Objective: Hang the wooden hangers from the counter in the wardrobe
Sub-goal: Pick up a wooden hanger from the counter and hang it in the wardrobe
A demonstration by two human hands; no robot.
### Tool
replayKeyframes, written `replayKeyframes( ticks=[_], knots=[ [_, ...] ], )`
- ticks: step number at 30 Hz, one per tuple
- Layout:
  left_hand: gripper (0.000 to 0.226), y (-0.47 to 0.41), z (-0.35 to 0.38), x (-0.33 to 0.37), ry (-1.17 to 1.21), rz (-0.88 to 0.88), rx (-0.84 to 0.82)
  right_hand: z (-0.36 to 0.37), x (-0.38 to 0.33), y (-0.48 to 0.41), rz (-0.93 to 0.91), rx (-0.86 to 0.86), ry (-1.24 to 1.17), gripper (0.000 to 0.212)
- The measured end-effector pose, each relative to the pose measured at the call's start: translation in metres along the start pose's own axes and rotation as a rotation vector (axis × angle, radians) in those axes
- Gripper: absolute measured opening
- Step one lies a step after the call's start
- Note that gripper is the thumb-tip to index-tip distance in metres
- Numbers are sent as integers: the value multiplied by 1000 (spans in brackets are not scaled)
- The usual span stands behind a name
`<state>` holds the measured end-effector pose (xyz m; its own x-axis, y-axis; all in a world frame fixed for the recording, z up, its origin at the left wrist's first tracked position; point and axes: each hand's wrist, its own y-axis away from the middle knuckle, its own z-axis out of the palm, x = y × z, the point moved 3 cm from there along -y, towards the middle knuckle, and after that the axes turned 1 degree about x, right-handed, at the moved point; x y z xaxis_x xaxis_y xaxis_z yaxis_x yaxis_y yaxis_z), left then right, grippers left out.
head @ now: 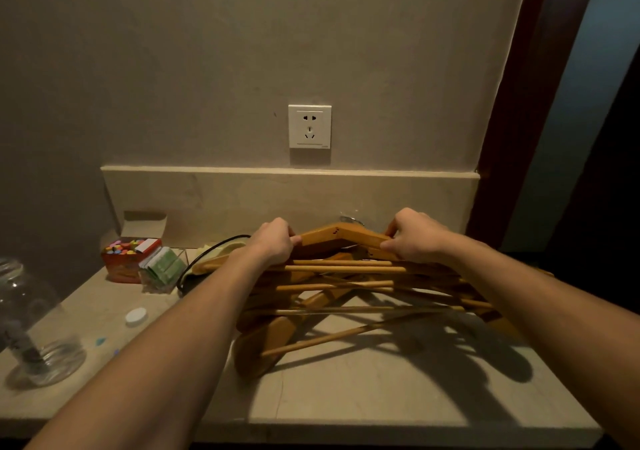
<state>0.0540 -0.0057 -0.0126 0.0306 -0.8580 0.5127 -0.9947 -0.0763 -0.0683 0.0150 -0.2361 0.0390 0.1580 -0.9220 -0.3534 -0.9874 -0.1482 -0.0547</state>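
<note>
A loose pile of several wooden hangers (346,286) lies on the beige stone counter (363,390), against the back wall. My left hand (272,243) grips the left arm of the top hanger (341,235). My right hand (414,236) grips that same hanger's right arm. The hanger's metal hook (353,219) shows just behind it, near the backsplash. The lower hangers lie crossed under my forearms, partly hidden. No wardrobe is in view.
Left of the pile sit a red box of coloured pieces (126,257), a green packet (162,269), a black cable (207,259), a white cap (136,316) and a clear glass jar (31,325). A wall socket (310,126) is above. A dark door frame (519,103) stands at right.
</note>
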Motion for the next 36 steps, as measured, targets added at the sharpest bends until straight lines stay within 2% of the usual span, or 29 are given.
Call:
replayKeyframes(
  ticks=[8,19,24,27,36],
  knots=[
    [26,12,-24,13,36,44,55,-18,1,7,-22,77,-52,25],
    [21,40,-60,34,222,157,49,-40,1,39,-67,240,-172,34],
    [36,58,-65,45,314,217,64,-50,0,61,-83,256,-234,33],
    [41,74,-65,51,354,238,112,-56,1,78,-85,303,-233,31],
    [32,146,-65,107,340,349,288,-87,29,148,-132,424,-229,22]
  ],
)
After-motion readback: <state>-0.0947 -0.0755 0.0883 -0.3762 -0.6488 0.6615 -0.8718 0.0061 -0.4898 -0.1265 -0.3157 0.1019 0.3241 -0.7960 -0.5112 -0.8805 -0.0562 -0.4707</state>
